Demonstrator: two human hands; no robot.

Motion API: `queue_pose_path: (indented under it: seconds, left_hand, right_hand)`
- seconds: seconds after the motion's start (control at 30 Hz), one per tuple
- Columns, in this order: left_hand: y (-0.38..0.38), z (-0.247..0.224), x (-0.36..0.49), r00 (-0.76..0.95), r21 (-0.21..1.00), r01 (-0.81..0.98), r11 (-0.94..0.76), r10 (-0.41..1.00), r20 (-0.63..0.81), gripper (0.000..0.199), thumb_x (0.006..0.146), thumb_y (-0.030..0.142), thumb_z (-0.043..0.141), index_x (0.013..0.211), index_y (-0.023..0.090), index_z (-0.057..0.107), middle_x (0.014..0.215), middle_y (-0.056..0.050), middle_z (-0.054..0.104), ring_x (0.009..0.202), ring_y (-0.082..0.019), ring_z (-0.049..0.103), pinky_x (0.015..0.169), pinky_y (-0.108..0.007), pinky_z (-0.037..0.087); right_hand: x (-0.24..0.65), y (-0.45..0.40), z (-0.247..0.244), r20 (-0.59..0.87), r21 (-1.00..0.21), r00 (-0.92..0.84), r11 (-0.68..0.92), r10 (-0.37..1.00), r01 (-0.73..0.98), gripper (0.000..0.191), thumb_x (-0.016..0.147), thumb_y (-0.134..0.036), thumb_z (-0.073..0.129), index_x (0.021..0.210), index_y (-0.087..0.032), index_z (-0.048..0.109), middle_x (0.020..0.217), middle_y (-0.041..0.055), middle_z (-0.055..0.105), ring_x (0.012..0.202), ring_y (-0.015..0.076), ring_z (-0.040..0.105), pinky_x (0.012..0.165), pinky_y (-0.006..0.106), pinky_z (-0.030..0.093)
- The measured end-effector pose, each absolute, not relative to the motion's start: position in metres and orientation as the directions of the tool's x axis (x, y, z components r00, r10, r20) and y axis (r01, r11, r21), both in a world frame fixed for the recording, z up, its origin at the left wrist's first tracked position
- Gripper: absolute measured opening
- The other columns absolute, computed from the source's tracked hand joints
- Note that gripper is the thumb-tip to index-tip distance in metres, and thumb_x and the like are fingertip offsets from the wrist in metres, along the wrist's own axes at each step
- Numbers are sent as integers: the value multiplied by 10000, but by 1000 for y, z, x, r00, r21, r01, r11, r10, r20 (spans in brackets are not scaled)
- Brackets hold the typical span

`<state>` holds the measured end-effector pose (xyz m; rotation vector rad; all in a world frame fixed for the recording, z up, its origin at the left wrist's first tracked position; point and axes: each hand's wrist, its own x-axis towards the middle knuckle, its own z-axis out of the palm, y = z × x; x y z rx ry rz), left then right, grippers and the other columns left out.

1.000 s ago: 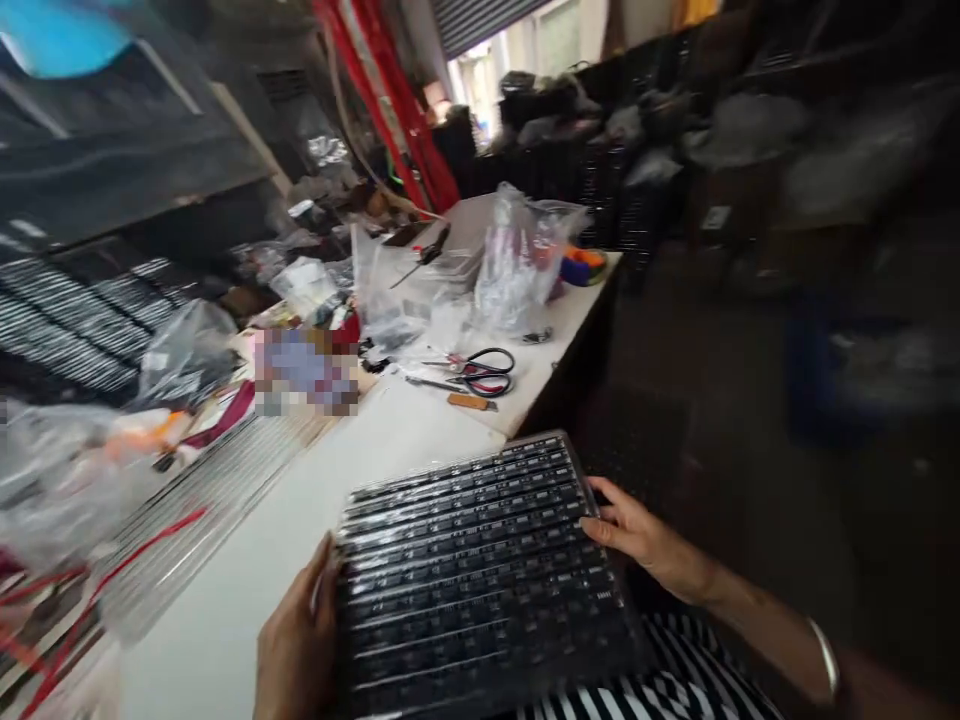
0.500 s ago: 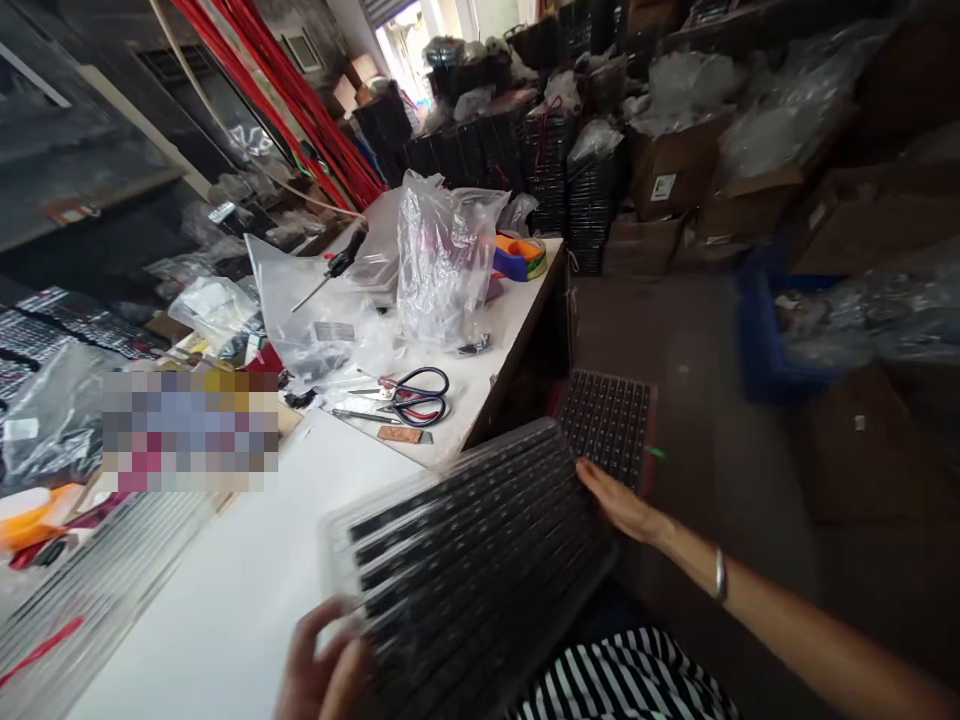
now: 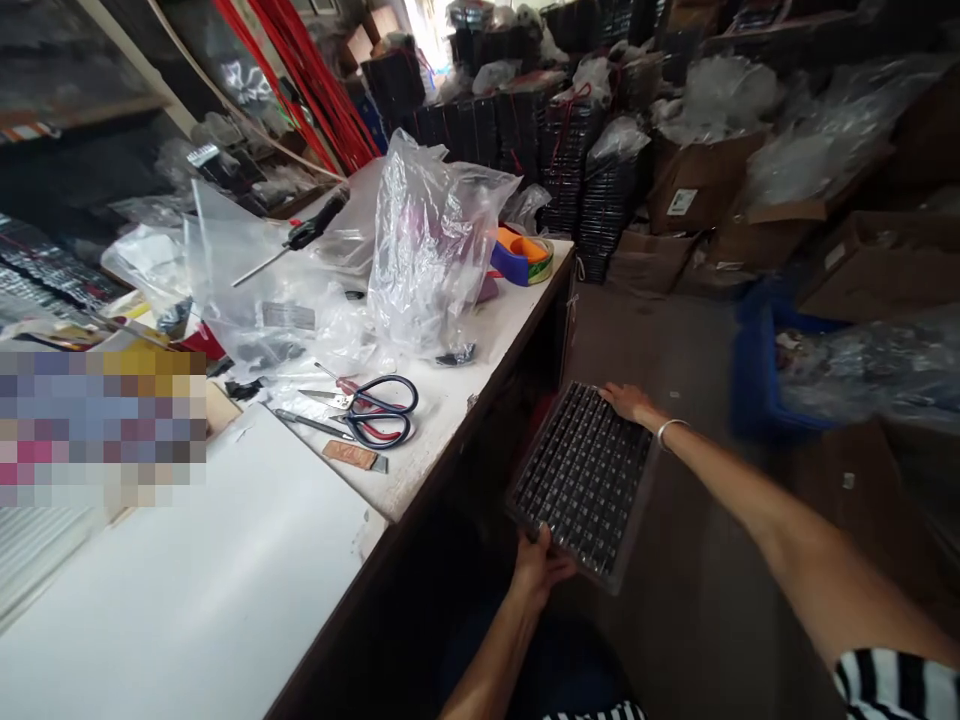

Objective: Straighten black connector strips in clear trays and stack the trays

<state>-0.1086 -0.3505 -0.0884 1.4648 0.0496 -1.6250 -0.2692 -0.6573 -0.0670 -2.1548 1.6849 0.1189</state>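
Note:
A clear-edged tray of small black pieces (image 3: pixel 585 475) is low beside the workbench, to the right of its edge. My left hand (image 3: pixel 538 572) grips its near edge, with the thumb on top. At the far right corner my right hand (image 3: pixel 630 403) holds the rim, and a silver bangle is on that wrist. Whether the tray rests on something below is hidden. On the white bench (image 3: pixel 247 570) lie dark-handled scissors (image 3: pixel 375 410) and a brown-handled blade (image 3: pixel 352 456).
A screwdriver (image 3: pixel 300 232), clear plastic bags (image 3: pixel 435 250) and tape rolls (image 3: pixel 521 256) are at the bench's far end. A blue crate (image 3: pixel 765 365) and cardboard boxes (image 3: pixel 697 185) stand on the right. Black stacked trays (image 3: pixel 562 165) are at the back.
The tray has moved from over the bench's near edge rightward and down beside the bench. Both hands went with it, and the lower tray seen earlier is now covered. The view has shifted right.

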Motion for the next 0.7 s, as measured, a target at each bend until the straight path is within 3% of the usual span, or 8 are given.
queue_pose_path:
  seconds: [0.17,0.3,0.43,0.6,0.7]
  left_hand:
    - [-367,-103,-112,147,478,614,-628,-503,-851,514,832,466,583,1189,176,353,915,-76,624,505,-138,629,577,-317,544]
    - [-365,-106,-103,121,449,581,-679,-473,-873,392,836,292,601,1149,122,438,757,-59,632,507,-159,630,551,-295,534]
    - [-365,-105,-89,147,444,571,-691,-446,-883,375,836,307,598,1136,116,479,720,-55,618,508,-149,606,526,-287,526]
    - [-375,-108,-65,329,550,568,-612,-443,-834,517,874,388,544,1320,262,315,936,-44,617,560,-81,582,565,-244,532]
    - [-381,-113,-59,362,593,562,-576,-474,-803,455,840,361,603,1245,232,442,1004,-62,618,621,-78,591,549,-203,515]
  right_hand:
    - [-254,-659,-95,-246,-116,219,-195,-944,-974,425,954,-483,405,1222,-169,505,1206,104,500,1145,275,449,965,514,352]
    - [-252,-658,-101,-240,-98,236,-218,-942,-971,428,960,-486,380,1221,-169,501,1212,105,491,1148,272,439,956,491,355]
    - [-254,-665,-97,-256,-127,227,-200,-939,-971,422,958,-491,394,1194,-168,527,1204,98,507,1142,265,454,972,504,349]
    - [-279,-670,-90,-288,-157,59,-14,-956,-988,426,946,-500,429,1163,-155,553,1188,101,533,1132,265,481,989,539,344]
    - [-295,-664,-91,-293,-190,-64,124,-954,-974,372,941,-445,479,1109,-128,576,1131,112,563,1041,232,541,928,462,432]
